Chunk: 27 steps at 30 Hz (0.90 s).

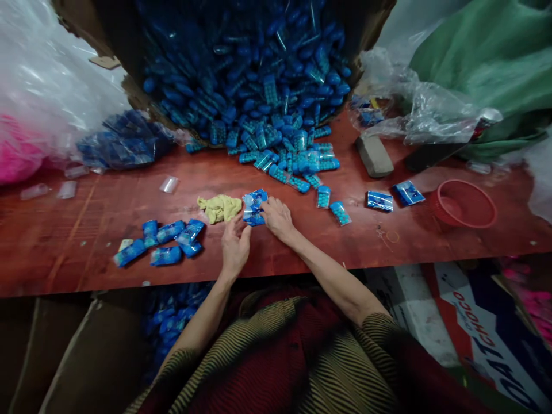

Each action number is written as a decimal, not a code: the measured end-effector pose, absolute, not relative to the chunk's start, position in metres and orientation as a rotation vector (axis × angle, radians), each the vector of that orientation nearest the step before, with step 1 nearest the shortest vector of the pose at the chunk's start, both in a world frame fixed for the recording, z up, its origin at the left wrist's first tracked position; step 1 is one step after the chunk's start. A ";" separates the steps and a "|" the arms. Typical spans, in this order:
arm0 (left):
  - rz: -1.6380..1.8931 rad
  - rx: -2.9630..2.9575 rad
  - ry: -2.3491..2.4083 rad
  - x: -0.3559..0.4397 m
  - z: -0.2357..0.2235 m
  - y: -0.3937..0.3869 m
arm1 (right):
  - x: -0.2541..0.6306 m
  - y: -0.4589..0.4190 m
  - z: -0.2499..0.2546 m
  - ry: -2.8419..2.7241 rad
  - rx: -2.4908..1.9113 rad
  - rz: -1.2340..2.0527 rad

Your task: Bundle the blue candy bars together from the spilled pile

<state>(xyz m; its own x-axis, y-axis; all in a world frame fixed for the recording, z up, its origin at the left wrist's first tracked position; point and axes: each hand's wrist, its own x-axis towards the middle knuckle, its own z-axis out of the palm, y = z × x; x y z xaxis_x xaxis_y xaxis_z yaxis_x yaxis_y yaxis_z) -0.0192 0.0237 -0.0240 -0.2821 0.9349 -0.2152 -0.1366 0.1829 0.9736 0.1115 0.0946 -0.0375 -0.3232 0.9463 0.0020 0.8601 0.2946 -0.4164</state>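
Observation:
Several blue printed labels (pixel 253 202) lie in a small overlapping patch on the table between my hands. My right hand (pixel 279 218) is closed over their right edge, its fingertips on them. At their lower left is my left hand (pixel 235 248), thumb and fingers apart, with nothing visible in it. A crumpled yellow cloth (pixel 219 208) lies just beyond my left fingertips. Left of that hand sits a loose group of blue-wrapped packs (pixel 170 231). Two clear containers of blue balls (pixel 340 213) lie to the right of my right hand.
A torn carton (pixel 373 23) spills many blue-capped containers (pixel 284 144) onto the red table (pixel 302 253). Rightward are a grey block (pixel 374 156), two blue packets (pixel 379 201) and a red basket (pixel 463 221). A bag of blue labels (pixel 125 141) lies at left.

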 end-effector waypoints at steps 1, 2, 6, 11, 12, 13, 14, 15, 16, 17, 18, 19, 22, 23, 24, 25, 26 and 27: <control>1.324 0.819 1.453 -0.014 -0.027 0.024 | 0.112 0.096 -0.041 -2.273 -1.633 0.522; 1.327 0.829 1.484 -0.010 -0.028 0.025 | 0.114 0.096 -0.044 -2.222 -1.600 0.550; 1.291 0.641 1.532 -0.004 -0.029 0.026 | 0.118 0.097 -0.050 -2.085 -1.465 0.644; 1.301 0.484 1.440 -0.002 -0.023 0.032 | 0.126 0.077 -0.033 -2.039 -1.322 0.667; 1.292 0.487 1.404 -0.001 -0.022 0.033 | 0.127 0.071 -0.028 -2.038 -1.302 0.674; 1.277 0.483 1.372 0.000 -0.021 0.034 | 0.129 0.065 -0.023 -2.034 -1.282 0.696; 1.260 0.472 1.342 0.000 -0.021 0.035 | 0.129 0.060 -0.021 -2.016 -1.264 0.738; 1.248 0.455 1.313 0.001 -0.021 0.035 | 0.130 0.056 -0.019 -1.962 -1.248 0.802; 1.246 0.433 1.283 0.003 -0.020 0.035 | 0.129 0.054 -0.019 -1.867 -1.239 0.889; 1.251 0.414 1.247 0.004 -0.020 0.035 | 0.129 0.053 -0.021 -1.737 -1.241 1.000; 1.260 0.400 1.207 0.005 -0.019 0.035 | 0.128 0.054 -0.023 -1.587 -1.248 1.128; 1.270 0.392 1.167 0.007 -0.019 0.034 | 0.128 0.055 -0.026 -1.433 -1.251 1.272; 1.296 0.391 1.114 0.010 -0.016 0.033 | 0.125 0.058 -0.032 -1.089 -1.195 1.650; 1.304 0.393 1.118 0.010 -0.015 0.032 | 0.125 0.058 -0.033 -1.020 -1.171 1.711; 1.309 0.397 1.125 0.010 -0.014 0.032 | 0.125 0.058 -0.032 -0.967 -1.157 1.734; 1.309 0.404 1.125 0.010 -0.014 0.032 | 0.126 0.057 -0.031 -0.931 -1.151 1.735; 1.299 0.416 1.118 0.009 -0.014 0.032 | 0.127 0.056 -0.030 -0.913 -1.145 1.732; 1.280 0.433 1.102 0.009 -0.014 0.031 | 0.128 0.055 -0.028 -0.913 -1.136 1.738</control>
